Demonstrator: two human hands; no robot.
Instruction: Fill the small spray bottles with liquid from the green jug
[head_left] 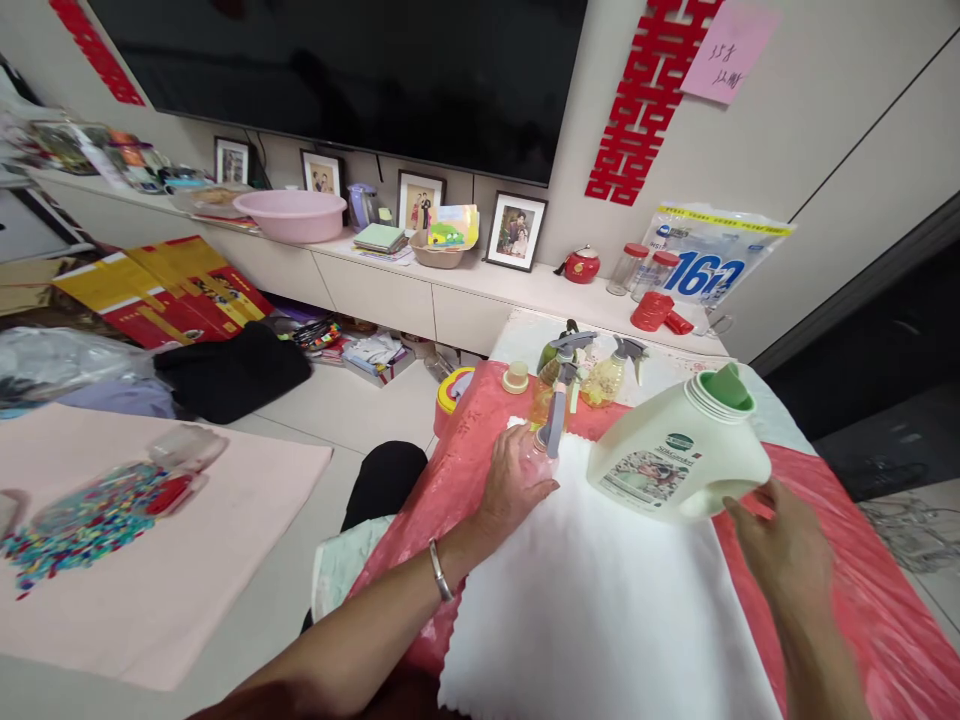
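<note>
My left hand (517, 482) is wrapped round a small pink spray bottle (538, 460) with a grey trigger head, on the white cloth (592, 600). At the right, my right hand (787, 545) has its thumb and fingers about the handle of a large pale green detergent jug (667, 455). The jug's mouth is uncapped, with a green spout inside. Part of the right-hand fingers is hidden behind the handle. Beyond the left hand, a yellow spray bottle (602, 380) and a dark green spray bottle (549, 357) stand close together. A cream cap (516, 376) lies to their left.
A red cover (885, 590) lies over the table. The white cabinet (465, 318) behind bears a pink basin (292, 216), framed photos, lidded jars (628, 268) and a plastic bag (712, 255). At left, a pink surface (247, 500) holds colourful small pieces (97, 530).
</note>
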